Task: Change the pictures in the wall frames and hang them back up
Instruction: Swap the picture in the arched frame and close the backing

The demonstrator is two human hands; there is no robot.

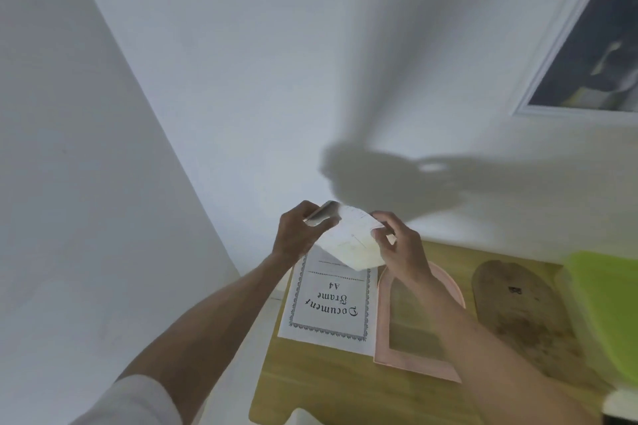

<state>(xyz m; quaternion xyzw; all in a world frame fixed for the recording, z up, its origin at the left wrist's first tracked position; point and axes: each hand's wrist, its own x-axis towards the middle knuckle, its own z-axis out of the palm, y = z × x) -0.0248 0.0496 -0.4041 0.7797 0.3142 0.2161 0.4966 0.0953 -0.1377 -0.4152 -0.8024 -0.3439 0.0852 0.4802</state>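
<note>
Both hands hold a pale sheet of paper above the wooden table. My left hand grips its upper left edge together with a small silvery object whose nature I cannot tell. My right hand pinches the sheet's right edge. Under the hands lies a white insert sheet printed "Document Frame A4". To its right a pink arched frame lies flat, with its brown arched backing board further right. A white-framed picture hangs on the wall at the upper right.
A lime-green object sits at the table's right edge, blurred. White walls meet in a corner at the left, close behind the table. The table's front edge shows a notch at the bottom.
</note>
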